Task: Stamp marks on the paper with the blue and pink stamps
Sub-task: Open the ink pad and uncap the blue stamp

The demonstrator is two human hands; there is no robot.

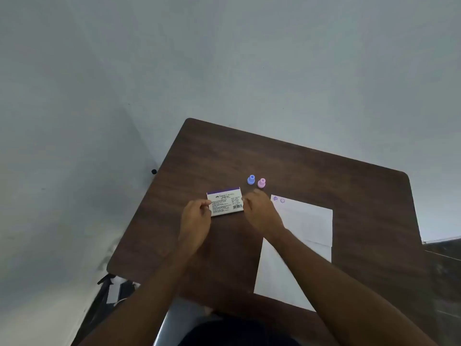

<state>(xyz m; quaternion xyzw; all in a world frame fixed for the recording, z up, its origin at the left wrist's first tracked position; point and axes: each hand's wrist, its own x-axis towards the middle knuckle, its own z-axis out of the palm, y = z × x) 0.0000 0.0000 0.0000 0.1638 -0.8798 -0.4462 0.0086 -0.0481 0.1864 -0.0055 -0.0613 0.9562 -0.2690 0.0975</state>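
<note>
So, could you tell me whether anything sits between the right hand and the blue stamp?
Nothing visible does. The right hand is at the right end of the white stamp-pad box, and the small blue plastic stamp stands just beyond it on bare brown wooden table, with the pink stamp beside it to the right.

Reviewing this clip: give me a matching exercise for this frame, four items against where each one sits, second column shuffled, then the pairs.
Items:
1. blue stamp
2. pink stamp
3. box
4. paper

Places:
A. flat on the table, two marks at its far left corner
B. held at both ends by the left hand and right hand
C. upright beyond the box, left one of the pair
D. upright, right one of the pair, nearer the paper

Pairs: 1-C, 2-D, 3-B, 4-A
</note>
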